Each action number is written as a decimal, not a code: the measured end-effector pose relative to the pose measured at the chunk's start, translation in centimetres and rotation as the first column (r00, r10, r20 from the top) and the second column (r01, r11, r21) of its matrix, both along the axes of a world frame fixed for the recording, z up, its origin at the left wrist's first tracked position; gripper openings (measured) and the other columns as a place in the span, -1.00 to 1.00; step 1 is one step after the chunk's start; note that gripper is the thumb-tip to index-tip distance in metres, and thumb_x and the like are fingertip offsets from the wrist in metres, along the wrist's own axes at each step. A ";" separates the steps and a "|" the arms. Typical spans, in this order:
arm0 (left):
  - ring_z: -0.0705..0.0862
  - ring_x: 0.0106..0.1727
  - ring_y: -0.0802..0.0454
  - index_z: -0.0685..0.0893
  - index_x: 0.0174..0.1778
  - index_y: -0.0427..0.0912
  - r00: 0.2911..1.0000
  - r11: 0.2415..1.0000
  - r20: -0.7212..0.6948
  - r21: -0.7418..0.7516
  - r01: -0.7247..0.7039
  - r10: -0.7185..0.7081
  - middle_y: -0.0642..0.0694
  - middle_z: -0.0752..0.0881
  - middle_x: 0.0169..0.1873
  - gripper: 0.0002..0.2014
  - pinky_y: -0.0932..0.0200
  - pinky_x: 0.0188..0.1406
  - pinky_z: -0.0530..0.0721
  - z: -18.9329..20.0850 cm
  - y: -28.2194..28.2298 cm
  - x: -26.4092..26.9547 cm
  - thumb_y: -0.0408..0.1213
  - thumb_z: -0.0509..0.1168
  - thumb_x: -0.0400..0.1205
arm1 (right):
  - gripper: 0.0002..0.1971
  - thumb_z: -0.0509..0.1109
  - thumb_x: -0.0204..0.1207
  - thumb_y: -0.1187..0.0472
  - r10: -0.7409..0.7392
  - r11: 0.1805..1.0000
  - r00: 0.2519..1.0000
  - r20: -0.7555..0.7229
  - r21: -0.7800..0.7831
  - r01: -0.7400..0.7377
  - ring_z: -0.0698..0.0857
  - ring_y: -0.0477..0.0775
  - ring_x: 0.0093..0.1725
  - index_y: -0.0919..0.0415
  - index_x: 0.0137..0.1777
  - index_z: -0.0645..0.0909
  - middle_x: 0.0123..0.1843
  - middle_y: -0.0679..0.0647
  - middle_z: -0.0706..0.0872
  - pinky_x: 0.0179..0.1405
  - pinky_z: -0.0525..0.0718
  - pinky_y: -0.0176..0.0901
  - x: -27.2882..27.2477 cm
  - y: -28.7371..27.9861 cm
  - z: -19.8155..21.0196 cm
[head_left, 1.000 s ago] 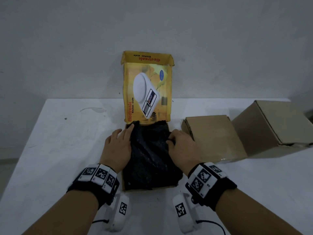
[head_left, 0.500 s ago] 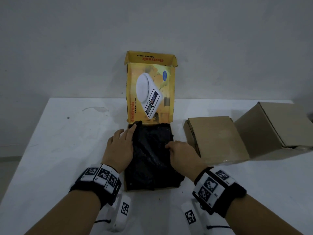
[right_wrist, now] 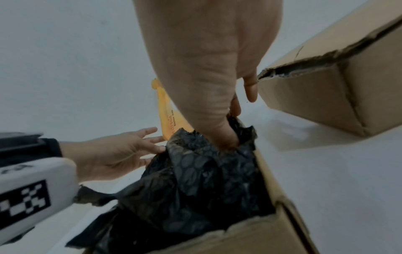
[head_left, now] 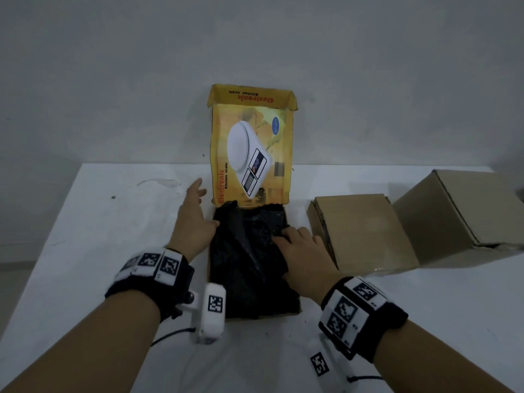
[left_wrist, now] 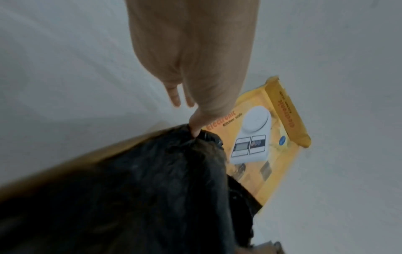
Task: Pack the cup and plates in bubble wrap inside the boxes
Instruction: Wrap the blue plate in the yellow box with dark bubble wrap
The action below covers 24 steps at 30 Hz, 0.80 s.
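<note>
Crinkled black bubble wrap [head_left: 249,259] filled the yellow-lidded box [head_left: 252,143]; the right hand [head_left: 303,251] pinched it, the left hand [head_left: 192,219] beside it lay open, thumb touching.

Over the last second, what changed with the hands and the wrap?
The left hand came off the black bubble wrap and swung outward, fingers spread, only the thumb touching its edge. The right hand slid inward and pinches the wrap. The yellow box lid and both brown boxes stayed put.

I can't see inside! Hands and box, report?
Left hand open, thumb on black bubble wrap. Right hand tucking it into yellow box. Nothing blocking.
</note>
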<state>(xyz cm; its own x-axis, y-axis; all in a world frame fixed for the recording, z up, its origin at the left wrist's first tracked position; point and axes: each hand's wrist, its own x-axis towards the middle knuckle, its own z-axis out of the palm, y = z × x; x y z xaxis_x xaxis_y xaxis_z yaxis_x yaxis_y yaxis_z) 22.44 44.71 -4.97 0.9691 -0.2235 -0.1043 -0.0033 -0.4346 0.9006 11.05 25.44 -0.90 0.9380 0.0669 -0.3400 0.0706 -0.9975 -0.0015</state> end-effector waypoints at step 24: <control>0.63 0.23 -0.15 0.65 0.14 -0.25 0.955 0.943 -0.290 -0.298 -0.146 0.056 -0.18 0.70 0.05 -0.78 -0.08 0.34 0.57 1.7 1.3 -1.5 -0.37 0.11 0.73 | -0.53 0.59 0.32 0.01 -0.328 0.840 0.926 0.186 0.505 0.197 0.43 -0.01 0.14 0.04 0.22 0.59 0.09 -0.05 0.49 0.13 0.46 -0.17 -1.5 -1.7 -2.0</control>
